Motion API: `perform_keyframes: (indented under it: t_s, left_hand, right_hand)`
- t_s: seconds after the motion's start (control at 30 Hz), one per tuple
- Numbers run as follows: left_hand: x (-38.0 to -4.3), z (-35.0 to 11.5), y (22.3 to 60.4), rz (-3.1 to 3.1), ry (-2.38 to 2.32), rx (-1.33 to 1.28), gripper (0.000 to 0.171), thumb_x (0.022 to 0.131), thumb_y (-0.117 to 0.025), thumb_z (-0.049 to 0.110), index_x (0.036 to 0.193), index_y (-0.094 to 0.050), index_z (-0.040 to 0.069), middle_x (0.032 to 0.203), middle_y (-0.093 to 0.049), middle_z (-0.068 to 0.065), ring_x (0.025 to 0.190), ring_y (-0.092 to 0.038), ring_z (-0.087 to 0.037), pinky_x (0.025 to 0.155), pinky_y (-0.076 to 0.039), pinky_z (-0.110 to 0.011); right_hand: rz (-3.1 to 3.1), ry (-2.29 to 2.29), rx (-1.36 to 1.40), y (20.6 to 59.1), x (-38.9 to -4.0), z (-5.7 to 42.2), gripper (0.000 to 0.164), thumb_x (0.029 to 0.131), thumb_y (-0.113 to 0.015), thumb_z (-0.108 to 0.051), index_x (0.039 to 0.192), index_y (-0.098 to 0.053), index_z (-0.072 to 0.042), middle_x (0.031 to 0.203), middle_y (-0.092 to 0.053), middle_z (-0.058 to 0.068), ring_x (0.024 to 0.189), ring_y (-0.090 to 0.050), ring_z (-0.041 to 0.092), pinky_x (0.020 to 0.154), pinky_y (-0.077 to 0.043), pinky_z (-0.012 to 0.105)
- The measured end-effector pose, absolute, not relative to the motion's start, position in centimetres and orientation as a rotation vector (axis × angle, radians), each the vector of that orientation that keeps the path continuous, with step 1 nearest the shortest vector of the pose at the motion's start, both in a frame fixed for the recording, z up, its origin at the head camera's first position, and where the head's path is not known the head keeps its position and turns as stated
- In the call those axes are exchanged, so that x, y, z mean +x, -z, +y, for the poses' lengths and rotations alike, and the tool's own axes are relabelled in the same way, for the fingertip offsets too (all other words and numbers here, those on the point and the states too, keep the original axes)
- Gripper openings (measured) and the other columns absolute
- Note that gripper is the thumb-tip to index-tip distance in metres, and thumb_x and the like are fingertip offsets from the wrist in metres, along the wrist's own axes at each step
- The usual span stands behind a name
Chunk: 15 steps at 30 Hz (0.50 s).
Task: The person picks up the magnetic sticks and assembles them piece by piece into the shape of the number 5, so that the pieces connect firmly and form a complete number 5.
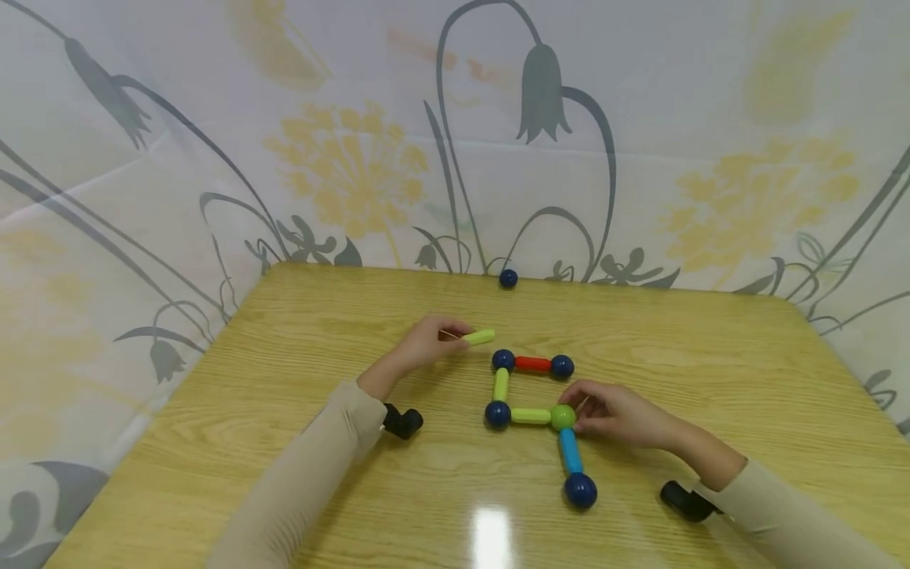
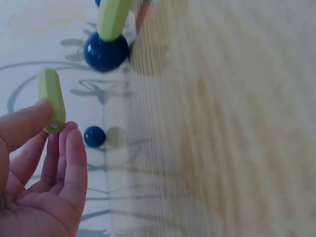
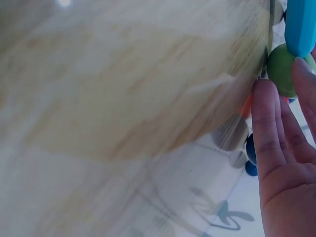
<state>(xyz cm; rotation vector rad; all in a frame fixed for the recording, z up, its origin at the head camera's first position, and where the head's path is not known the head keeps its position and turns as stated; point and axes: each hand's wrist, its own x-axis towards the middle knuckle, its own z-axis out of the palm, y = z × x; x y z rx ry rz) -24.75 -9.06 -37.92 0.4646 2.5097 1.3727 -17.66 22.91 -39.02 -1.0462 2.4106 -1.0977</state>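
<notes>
Between thumb and fingers my left hand [image 1: 430, 341] pinches a yellow-green magnetic rod [image 1: 479, 337], whose metal end shows in the left wrist view. My right hand [image 1: 620, 413] grips a green ball [image 1: 562, 416] on the table. From that ball a yellow-green rod [image 1: 531, 416] runs left to a dark blue ball [image 1: 498, 414], and a light blue rod [image 1: 570, 451] runs toward me to another dark blue ball [image 1: 580, 490]. A second yellow-green rod [image 1: 501, 386] leads up to a dark blue ball [image 1: 503, 360]. There a red rod [image 1: 532, 363] joins it to another blue ball [image 1: 562, 367].
A loose dark blue ball [image 1: 508, 278] lies at the table's far edge. Behind the wooden table [image 1: 320, 300] hangs a white cloth [image 1: 455, 190] with grey and yellow flowers. Black wrist cameras [image 1: 404, 421] sit under both forearms.
</notes>
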Motion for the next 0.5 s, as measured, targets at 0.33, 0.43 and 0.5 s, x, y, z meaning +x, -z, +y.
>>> perform_keyframes:
  t_s: [0.33, 0.43, 0.5]
  left_hand:
    - [-20.0, -8.6, 37.6, 2.379, -1.431, 0.688, 0.023, 0.089, -0.065, 0.013, 0.112, -0.066, 0.008, 0.102, -0.062, -0.001, 0.086, -0.057, -0.013, 0.071, -0.049, -0.025]
    - [-18.7, -8.2, 37.9, 2.334, -1.421, 0.759, 0.023, 0.088, -0.067, 0.013, 0.11, -0.067, 0.007, 0.099, -0.062, 0.0, 0.084, -0.058, -0.011, 0.073, -0.05, -0.024]
    - [-17.9, -7.9, 38.1, 2.298, -1.421, 0.793, 0.023, 0.087, -0.067, 0.012, 0.109, -0.067, 0.006, 0.097, -0.062, 0.0, 0.084, -0.058, -0.01, 0.075, -0.05, -0.023]
  right_hand:
    - [2.422, 1.091, -1.049, 39.0, -17.8, 23.0, 0.026, 0.088, -0.065, -0.011, 0.112, -0.058, -0.004, 0.101, -0.061, 0.003, 0.086, -0.06, 0.012, 0.07, -0.051, 0.026]
    - [2.427, 1.086, -1.047, 39.0, -17.8, 23.0, 0.026, 0.088, -0.065, -0.011, 0.112, -0.057, -0.004, 0.101, -0.061, 0.003, 0.086, -0.06, 0.012, 0.07, -0.051, 0.026]
    - [2.427, 1.084, -1.043, 39.0, -17.8, 23.0, 0.026, 0.088, -0.065, -0.011, 0.112, -0.057, -0.004, 0.102, -0.061, 0.003, 0.086, -0.06, 0.012, 0.07, -0.051, 0.026]
